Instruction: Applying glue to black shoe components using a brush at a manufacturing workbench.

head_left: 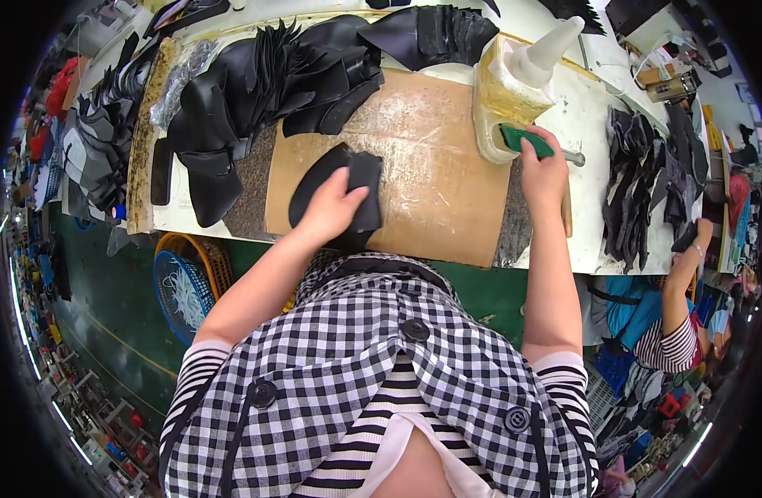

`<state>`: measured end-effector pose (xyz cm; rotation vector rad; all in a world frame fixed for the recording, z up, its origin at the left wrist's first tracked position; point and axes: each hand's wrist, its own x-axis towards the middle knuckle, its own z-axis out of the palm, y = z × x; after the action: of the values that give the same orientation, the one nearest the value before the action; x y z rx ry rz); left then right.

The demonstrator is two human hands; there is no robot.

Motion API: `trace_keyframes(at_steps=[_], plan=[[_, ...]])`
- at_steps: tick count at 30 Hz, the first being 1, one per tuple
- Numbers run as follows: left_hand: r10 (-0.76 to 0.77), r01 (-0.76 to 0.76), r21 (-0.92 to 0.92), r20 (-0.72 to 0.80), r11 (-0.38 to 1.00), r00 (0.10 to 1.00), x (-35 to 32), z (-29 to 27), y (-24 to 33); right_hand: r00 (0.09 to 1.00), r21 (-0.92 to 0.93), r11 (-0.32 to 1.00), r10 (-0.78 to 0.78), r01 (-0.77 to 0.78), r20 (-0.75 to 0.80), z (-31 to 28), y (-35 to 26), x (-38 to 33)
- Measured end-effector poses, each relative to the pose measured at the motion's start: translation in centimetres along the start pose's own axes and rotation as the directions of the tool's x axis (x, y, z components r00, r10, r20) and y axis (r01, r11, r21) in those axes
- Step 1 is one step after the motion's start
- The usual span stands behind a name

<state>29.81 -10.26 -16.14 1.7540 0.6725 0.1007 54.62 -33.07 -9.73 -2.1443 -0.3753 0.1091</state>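
My left hand (333, 206) is closed on a curved black leather piece (314, 184) near the front of a brown cardboard sheet (443, 178). A second, squarer black piece (366, 178) lies against it, under my thumb and fingers. My right hand (547, 170) grips a green applicator (526, 141), whose exact kind I cannot make out. Its end sits at the low mouth of a yellowish glue bottle (490, 104) with a white cone-shaped top (548, 51). The bottle stands at the right edge of the cardboard. Glossy streaks show on the cardboard.
Fanned black leather pieces (256, 91) lie along the back left of the table, with another stack (447, 35) behind. Dark strips (632, 187) hang at the right edge. Baskets (181, 286) stand below at left. A co-worker's arm (688, 261) reaches in from the right.
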Motion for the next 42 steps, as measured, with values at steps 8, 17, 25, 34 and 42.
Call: trace_keyframes(at_steps=[8,17,25,34,42], plan=[[-0.099,0.102,-0.082,0.04,0.991,0.994,3.3,5.4,-0.6,0.952,0.381,0.883,0.306,-0.274,-0.023,-1.1,2.4,0.5],[-0.38,0.387,-0.125,0.079,0.914,0.922,2.4,4.1,3.4,0.882,0.433,0.833,0.128,-0.344,0.453,8.8,-0.7,-4.9],[-0.339,0.336,-0.156,0.009,0.929,0.941,1.6,4.2,2.6,0.868,0.313,0.904,-0.388,0.292,0.31,10.9,-0.4,-4.5],[-0.309,0.313,-0.186,0.051,0.932,0.95,1.6,4.1,2.2,0.806,0.245,0.934,-0.349,0.26,0.477,9.2,-0.2,-4.7],[-0.216,0.221,-0.092,0.066,0.971,0.974,0.8,4.2,2.6,0.929,0.431,0.902,-0.146,-0.015,0.34,9.6,-0.2,-5.8]])
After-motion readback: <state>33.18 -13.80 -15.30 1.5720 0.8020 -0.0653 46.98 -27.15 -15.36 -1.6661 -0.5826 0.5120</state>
